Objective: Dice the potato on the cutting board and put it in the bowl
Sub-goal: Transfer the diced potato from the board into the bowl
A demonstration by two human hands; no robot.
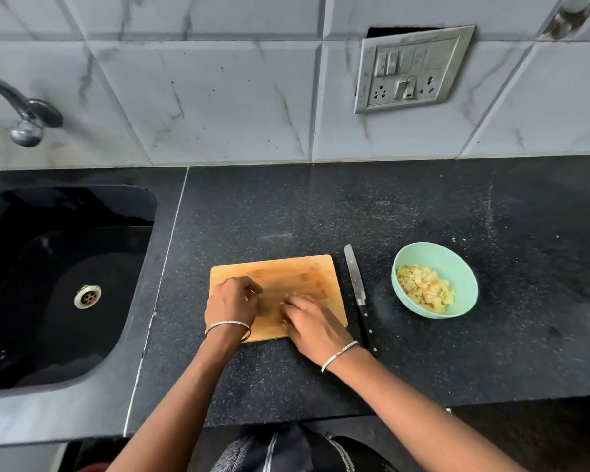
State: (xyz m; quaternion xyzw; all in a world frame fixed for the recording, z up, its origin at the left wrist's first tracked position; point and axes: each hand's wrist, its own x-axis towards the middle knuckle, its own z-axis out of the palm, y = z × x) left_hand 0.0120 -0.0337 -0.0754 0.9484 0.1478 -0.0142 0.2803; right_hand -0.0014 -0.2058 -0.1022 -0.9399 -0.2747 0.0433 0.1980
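Observation:
A wooden cutting board lies on the black counter. My left hand rests on the board's left part with its fingers curled downward; whatever is under it is hidden. My right hand lies on the board's near right part, fingers reaching left and touching the wood. A few small pale potato bits show between the two hands. To the right stands a mint green bowl holding several diced potato pieces. A black-handled knife lies on the counter between board and bowl, held by neither hand.
A black sink with a steel drain is set into the counter at the left, with a tap above it. The tiled wall carries a switch and socket plate. The counter's front edge runs just below my forearms.

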